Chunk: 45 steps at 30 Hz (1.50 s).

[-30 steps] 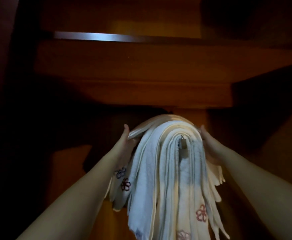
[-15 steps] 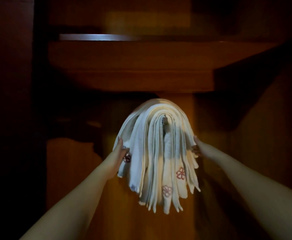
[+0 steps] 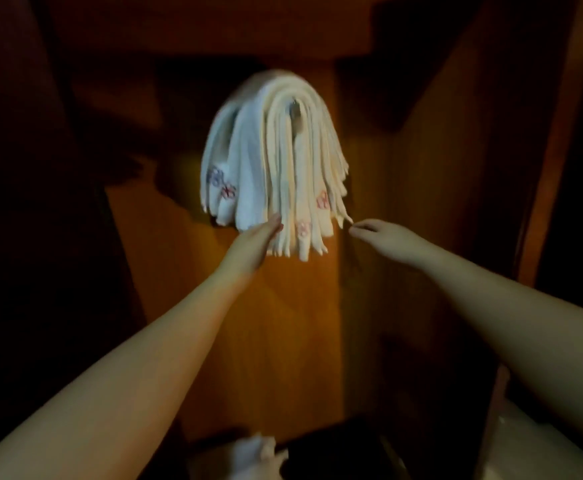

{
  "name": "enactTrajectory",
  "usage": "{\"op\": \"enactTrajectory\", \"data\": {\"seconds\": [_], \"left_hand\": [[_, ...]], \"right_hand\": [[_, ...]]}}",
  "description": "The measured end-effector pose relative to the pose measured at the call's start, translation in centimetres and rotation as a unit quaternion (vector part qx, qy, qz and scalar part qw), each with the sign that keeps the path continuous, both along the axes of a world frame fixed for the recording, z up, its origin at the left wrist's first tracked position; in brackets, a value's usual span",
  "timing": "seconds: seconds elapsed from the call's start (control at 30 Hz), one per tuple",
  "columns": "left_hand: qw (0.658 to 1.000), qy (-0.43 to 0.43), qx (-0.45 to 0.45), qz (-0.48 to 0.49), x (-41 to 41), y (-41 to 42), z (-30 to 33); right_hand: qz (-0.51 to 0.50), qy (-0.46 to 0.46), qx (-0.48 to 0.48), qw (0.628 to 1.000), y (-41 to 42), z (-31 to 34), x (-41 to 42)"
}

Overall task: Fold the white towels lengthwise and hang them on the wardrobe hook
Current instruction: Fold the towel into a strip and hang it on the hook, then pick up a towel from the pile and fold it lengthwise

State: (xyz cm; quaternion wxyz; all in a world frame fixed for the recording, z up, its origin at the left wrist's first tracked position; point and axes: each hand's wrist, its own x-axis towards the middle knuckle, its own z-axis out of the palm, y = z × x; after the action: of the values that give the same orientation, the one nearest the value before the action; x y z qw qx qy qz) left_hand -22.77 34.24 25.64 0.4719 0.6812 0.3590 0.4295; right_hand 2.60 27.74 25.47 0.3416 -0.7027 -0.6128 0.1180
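Both hands are sliding down below the towels (image 3: 276, 161) draped over the wardrobe hook (image 3: 295, 110): left hand (image 3: 253, 242) flat, touching the ends; right hand (image 3: 378, 233) loosely curled, empty. Smoothing evenly should be keeping them balanced.

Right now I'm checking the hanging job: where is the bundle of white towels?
In the head view, the white towels hang upper centre against the wooden wardrobe panel, just above both hands.
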Motion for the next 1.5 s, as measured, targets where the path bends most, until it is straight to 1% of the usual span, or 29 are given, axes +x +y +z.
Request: {"op": "enactTrajectory", "data": {"seconds": [0.07,0.13,0.2,0.33,0.47,0.5,0.57,0.67,0.87,1.07,1.23,1.33,1.4,1.5], "left_hand": [[0.999,0.04,0.016,-0.016,0.4,-1.9,-2.7],[0.993,0.099,0.045,-0.033,1.2,-3.9,-5.4],[0.984,0.162,0.051,-0.061,2.4,-5.9,-8.2],[0.952,0.256,0.058,-0.156,6.1,-9.8,-14.6],[0.917,0.317,0.062,-0.235,11.2,-14.1,-20.8],[0.905,0.334,0.062,-0.256,13.7,-15.7,-22.5],[0.889,0.358,0.081,-0.275,16.2,-17.4,-24.5],[0.856,0.391,0.107,-0.32,22.8,-21.0,-28.0],[0.801,0.446,0.091,-0.389,36.7,-28.9,-35.3],[0.749,0.489,0.075,-0.441,48.4,-35.3,-42.2],[0.715,0.514,0.055,-0.471,55.2,-39.2,-47.7],[0.703,0.524,0.033,-0.48,59.5,-40.9,-51.1],[0.692,0.533,0.034,-0.486,62.4,-41.7,-53.3],[0.664,0.553,0.048,-0.502,67.1,-42.4,-57.1]], "right_hand": [[-0.004,-0.021,-0.023,1.0,-3.2,-3.6,-0.5],[-0.013,-0.042,-0.045,0.998,-6.9,-7.1,-0.6],[-0.025,-0.062,-0.068,0.995,-10.8,-10.5,-0.1],[-0.073,-0.097,-0.126,0.985,-18.2,-16.9,2.2],[-0.126,-0.087,-0.182,0.971,-25.1,-23.0,5.8],[-0.149,-0.078,-0.197,0.966,-27.4,-24.7,7.5],[-0.176,-0.074,-0.21,0.959,-30.1,-27.2,8.9],[-0.223,-0.044,-0.236,0.945,-35.4,-31.3,12.8],[-0.277,0.034,-0.322,0.905,-45.5,-38.5,21.8],[-0.308,0.108,-0.387,0.863,-53.0,-45.3,29.5],[-0.333,0.155,-0.433,0.823,-57.6,-50.4,34.2],[-0.362,0.174,-0.441,0.803,-59.4,-53.2,37.3],[-0.382,0.188,-0.445,0.788,-60.3,-55.1,39.4],[-0.401,0.208,-0.461,0.764,-61.5,-58.2,42.9]]}}
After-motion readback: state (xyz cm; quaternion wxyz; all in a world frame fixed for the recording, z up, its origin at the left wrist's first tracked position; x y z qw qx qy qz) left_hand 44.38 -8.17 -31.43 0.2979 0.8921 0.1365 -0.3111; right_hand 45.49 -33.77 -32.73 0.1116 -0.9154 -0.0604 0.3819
